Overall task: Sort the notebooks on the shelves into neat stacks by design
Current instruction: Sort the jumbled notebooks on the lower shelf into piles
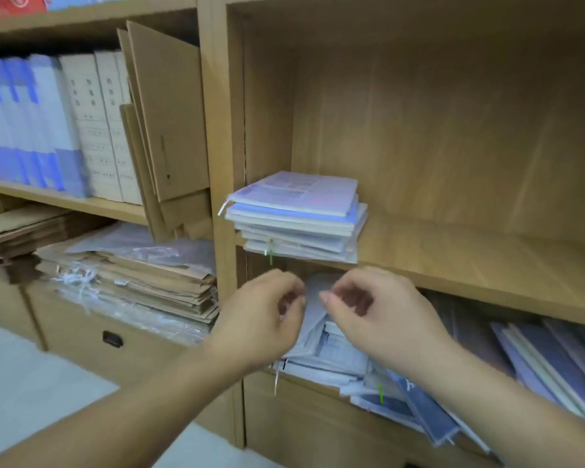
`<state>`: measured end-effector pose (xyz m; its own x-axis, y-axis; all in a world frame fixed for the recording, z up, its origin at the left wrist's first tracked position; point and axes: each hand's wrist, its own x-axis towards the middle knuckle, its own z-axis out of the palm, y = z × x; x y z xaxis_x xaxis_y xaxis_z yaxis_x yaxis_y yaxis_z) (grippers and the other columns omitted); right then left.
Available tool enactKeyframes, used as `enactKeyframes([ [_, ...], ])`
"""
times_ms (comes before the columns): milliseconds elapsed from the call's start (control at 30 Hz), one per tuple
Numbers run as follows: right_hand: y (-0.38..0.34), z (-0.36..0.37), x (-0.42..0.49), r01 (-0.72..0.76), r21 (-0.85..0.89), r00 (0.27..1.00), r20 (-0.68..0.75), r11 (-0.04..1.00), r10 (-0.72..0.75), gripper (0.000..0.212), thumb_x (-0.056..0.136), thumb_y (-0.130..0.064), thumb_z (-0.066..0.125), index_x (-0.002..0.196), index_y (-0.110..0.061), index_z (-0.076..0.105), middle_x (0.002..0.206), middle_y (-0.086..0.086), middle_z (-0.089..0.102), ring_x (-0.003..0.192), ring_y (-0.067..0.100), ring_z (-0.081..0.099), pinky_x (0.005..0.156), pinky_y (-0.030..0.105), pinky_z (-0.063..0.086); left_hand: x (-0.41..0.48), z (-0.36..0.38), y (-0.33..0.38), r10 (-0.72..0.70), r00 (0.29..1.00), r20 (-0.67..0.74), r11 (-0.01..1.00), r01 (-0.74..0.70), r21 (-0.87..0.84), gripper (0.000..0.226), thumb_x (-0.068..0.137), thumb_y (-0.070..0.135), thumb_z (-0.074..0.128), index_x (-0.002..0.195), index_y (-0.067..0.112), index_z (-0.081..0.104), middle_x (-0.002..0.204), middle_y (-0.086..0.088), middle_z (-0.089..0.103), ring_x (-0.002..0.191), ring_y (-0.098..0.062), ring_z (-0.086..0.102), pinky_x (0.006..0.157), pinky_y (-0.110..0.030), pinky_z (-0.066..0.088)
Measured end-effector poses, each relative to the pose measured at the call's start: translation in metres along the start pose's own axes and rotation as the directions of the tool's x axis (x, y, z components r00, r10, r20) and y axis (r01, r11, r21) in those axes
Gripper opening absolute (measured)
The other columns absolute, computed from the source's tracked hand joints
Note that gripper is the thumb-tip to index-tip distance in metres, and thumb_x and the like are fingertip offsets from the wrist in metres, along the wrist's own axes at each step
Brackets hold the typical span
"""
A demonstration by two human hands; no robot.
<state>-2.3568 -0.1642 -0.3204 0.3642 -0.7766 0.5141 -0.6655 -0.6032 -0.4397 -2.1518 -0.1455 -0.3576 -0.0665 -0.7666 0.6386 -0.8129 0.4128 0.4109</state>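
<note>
A stack of pale blue and lilac notebooks (294, 217) lies at the left end of the upper wooden shelf (470, 261), with white and green ribbon markers hanging off its front. On the shelf below, a loose heap of blue and white notebooks (345, 359) spreads out, and more dark blue ones (554, 363) lean to the right. My left hand (267, 315) and my right hand (372, 312) hover just in front of the lower shelf opening, below the stack, fingers curled and nothing in them. The picture is blurred by motion.
The left bookcase holds upright blue and white binders (41, 123), leaning brown cardboard folders (166, 123) and flat piles of brown envelopes (132, 282). A drawer with a dark handle (112, 339) sits below them. The upper right shelf has bare wood to the right of the stack.
</note>
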Motion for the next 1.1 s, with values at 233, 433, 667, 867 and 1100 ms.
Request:
enactKeyframes([
  [233, 0.077, 0.091, -0.041, -0.396, 0.344, 0.917, 0.199, 0.852, 0.346, 0.028, 0.094, -0.024, 0.068, 0.066, -0.018, 0.069, 0.057, -0.008, 0.06, 0.057, 0.005, 0.054, 0.061, 0.027, 0.043, -0.062, 0.127, -0.064, -0.831, 0.516, 0.209, 0.402, 0.816, -0.415, 0.03, 0.097, 0.031, 0.06, 0.077, 0.01, 0.064, 0.071, -0.007, 0.065, 0.072, -0.03, 0.066, 0.078, -0.05, 0.061],
  [433, 0.093, 0.136, -0.005, -0.538, 0.457, 0.829, 0.134, 0.708, 0.544, 0.017, 0.096, -0.041, 0.065, 0.105, -0.028, 0.071, 0.084, -0.004, 0.073, 0.076, 0.012, 0.069, 0.073, 0.039, 0.061, -0.057, 0.138, -0.121, -0.957, 0.224, 0.183, 0.066, 0.784, -0.617, 0.055, 0.094, 0.052, 0.061, 0.125, 0.008, 0.053, 0.1, -0.014, 0.063, 0.089, -0.032, 0.063, 0.095, -0.05, 0.056],
  [667, 0.08, 0.187, 0.039, -0.666, 0.209, 0.746, 0.223, 0.716, 0.628, 0.075, 0.082, -0.066, 0.065, 0.14, -0.023, 0.046, 0.13, 0.001, 0.065, 0.118, 0.025, 0.061, 0.1, 0.041, 0.051, -0.057, 0.164, -0.157, -0.969, 0.191, 0.159, 0.08, 0.845, -0.528, 0.071, 0.062, 0.069, 0.07, 0.106, 0.016, 0.061, 0.101, -0.009, 0.069, 0.093, -0.035, 0.07, 0.087, -0.05, 0.059],
  [867, 0.068, 0.195, 0.054, -0.716, 0.448, 0.663, 0.199, 0.535, 0.722, 0.063, 0.085, -0.02, 0.078, 0.137, -0.025, 0.041, 0.125, -0.003, 0.059, 0.109, 0.021, 0.054, 0.1, 0.033, 0.044, -0.048, 0.144, -0.15, -0.935, 0.203, 0.292, -0.052, 0.734, -0.677, 0.044, 0.078, 0.024, 0.088, 0.104, 0.01, 0.056, 0.105, -0.01, 0.066, 0.098, -0.033, 0.068, 0.096, -0.047, 0.057],
  [1100, 0.062, 0.143, 0.038, -0.659, 0.447, 0.729, 0.182, 0.605, 0.66, 0.062, 0.095, -0.014, 0.061, 0.149, -0.032, 0.038, 0.133, -0.004, 0.059, 0.118, 0.024, 0.057, 0.101, 0.036, 0.048, -0.057, 0.103, -0.105, -0.772, 0.316, 0.552, -0.147, 0.755, -0.639, 0.036, 0.076, 0.001, 0.084, 0.091, 0.006, 0.052, 0.096, -0.014, 0.065, 0.084, -0.025, 0.065, 0.092, -0.04, 0.055],
])
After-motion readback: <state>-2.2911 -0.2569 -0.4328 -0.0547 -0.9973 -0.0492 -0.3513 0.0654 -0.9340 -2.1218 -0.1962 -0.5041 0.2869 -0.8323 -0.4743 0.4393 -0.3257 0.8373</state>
